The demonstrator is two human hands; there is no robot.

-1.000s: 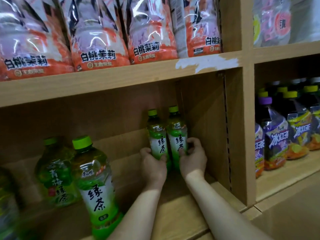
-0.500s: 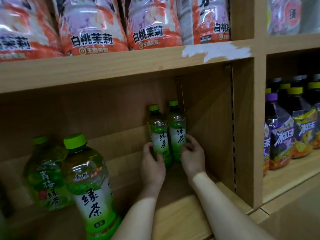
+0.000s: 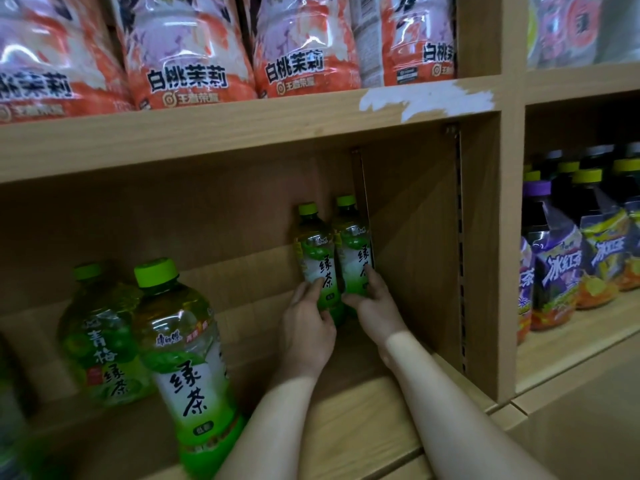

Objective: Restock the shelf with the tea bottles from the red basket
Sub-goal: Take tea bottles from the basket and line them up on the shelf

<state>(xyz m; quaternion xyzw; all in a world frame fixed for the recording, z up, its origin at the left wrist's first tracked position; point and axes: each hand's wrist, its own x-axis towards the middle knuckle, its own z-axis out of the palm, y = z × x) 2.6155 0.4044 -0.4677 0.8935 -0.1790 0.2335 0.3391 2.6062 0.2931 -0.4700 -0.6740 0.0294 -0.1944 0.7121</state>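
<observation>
Fingers (image 3: 305,289) curl, left hand (image 3: 306,329) round left tea bottle (image 3: 316,258), right hand (image 3: 376,308) round right tea bottle (image 3: 354,249).

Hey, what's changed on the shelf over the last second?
The right hand loosened its grip: fingers that curled over the right bottle now lie along its side, lower down. The left hand kept holding the left bottle near its base. Both bottles stayed upright in the back corner.

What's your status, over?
Left hand grips left tea bottle, right hand grips right tea bottle. Both standing side by side, rear right of shelf. Nothing in the way.
</observation>
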